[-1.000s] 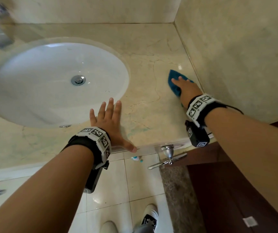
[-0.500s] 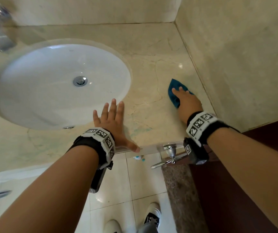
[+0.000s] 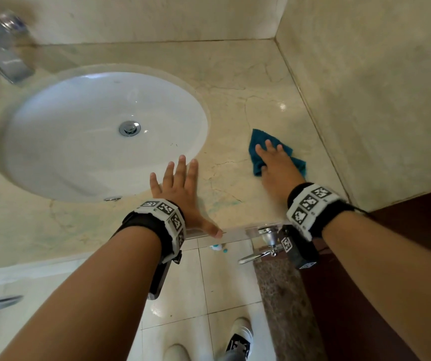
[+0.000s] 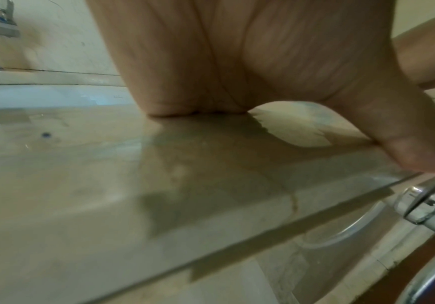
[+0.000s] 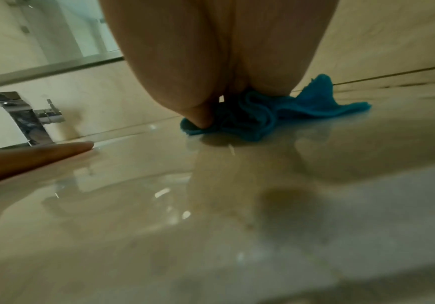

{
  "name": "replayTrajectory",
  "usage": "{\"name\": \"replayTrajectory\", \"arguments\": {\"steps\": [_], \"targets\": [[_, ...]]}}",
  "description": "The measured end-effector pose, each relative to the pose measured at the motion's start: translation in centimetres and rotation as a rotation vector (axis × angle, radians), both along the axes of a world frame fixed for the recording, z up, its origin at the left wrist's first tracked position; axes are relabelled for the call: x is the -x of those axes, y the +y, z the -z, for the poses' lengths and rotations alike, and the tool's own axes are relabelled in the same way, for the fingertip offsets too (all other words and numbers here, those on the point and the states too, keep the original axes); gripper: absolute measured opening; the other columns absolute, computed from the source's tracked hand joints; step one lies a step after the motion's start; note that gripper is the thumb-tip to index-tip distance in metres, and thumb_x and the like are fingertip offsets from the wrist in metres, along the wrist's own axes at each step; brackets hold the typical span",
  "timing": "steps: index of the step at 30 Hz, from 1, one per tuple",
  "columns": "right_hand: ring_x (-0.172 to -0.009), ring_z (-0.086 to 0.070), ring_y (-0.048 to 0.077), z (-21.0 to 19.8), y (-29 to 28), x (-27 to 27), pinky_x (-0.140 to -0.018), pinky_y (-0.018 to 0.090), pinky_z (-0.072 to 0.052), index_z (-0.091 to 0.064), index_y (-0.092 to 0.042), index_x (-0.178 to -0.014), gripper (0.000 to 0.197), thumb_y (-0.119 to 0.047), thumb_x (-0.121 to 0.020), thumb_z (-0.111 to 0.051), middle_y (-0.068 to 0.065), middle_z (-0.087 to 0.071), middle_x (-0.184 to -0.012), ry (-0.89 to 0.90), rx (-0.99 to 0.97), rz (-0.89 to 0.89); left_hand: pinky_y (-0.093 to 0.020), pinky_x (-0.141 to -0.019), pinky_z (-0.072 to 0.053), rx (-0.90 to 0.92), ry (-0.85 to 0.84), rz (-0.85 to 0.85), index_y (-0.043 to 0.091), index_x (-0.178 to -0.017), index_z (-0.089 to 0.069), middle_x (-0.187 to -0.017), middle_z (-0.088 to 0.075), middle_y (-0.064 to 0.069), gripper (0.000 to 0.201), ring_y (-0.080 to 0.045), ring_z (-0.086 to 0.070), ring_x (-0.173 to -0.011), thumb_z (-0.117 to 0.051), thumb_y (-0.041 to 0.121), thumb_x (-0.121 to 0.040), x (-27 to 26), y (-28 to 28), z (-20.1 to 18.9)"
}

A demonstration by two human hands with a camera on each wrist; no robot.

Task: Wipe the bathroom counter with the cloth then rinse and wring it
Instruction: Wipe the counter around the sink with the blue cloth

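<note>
A teal cloth [image 3: 256, 138] lies on the beige marble counter [image 3: 235, 74], to the right of the sink and near the side wall. My right hand [image 3: 273, 160] lies flat on it with straight fingers, pressing it down. The right wrist view shows the cloth [image 5: 315, 102] bunched under the palm [image 5: 219, 51], one corner sticking out to the right. My left hand [image 3: 180, 185] rests flat on the counter beside the sink rim, fingers spread, holding nothing. Its thumb [image 4: 414, 148] sits at the counter's front edge. The counter surface looks wet and shiny.
A white oval sink [image 3: 79, 157] fills the left of the counter, with a chrome faucet [image 3: 1, 58] behind it. A tiled wall [image 3: 365, 100] bounds the counter on the right. Below the front edge are a chrome door handle [image 3: 258, 252] and a dark wooden door [image 3: 391, 256].
My right hand has slid the cloth toward me and away from the side wall, and more of the cloth shows around the hand. The left hand has stayed put.
</note>
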State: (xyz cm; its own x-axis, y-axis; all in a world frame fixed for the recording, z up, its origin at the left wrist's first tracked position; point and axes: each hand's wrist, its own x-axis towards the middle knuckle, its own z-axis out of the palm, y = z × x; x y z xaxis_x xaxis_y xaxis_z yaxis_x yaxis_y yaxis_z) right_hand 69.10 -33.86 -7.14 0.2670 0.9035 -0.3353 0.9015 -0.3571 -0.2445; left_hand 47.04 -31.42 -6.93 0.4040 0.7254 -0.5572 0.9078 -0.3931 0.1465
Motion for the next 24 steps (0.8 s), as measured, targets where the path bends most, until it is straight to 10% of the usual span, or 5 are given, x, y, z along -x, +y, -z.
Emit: {"name": "replayTrajectory", "arguments": {"steps": [11, 24], "targets": [[-0.145, 0.002, 0.033, -0.9, 4.5, -7.2, -0.118, 0.044, -0.007, 0.000, -0.022, -0.151, 0.056, -0.024, -0.102, -0.025, 0.007, 0.008, -0.158, -0.119, 0.123, 0.179, -0.058, -0.112, 0.011, -0.007, 0.000, 0.001, 0.026, -0.137, 0.037, -0.147, 0.040, 0.002, 0.158, -0.023, 0.029, -0.140, -0.068, 0.083, -0.034, 0.0, 0.0, 0.3], [-0.146, 0.000, 0.025, -0.4, -0.9, 4.5, -0.117, 0.031, 0.000, -0.010, -0.023, -0.150, 0.053, -0.019, -0.101, -0.030, 0.002, 0.001, -0.159, 0.001, -0.023, -0.098, -0.059, -0.112, 0.008, 0.009, 0.016, -0.002, 0.026, -0.139, 0.035, -0.148, 0.039, 0.001, 0.157, -0.025, 0.028, -0.140, -0.069, 0.083, -0.035, -0.1, 0.0, -0.2]]}}
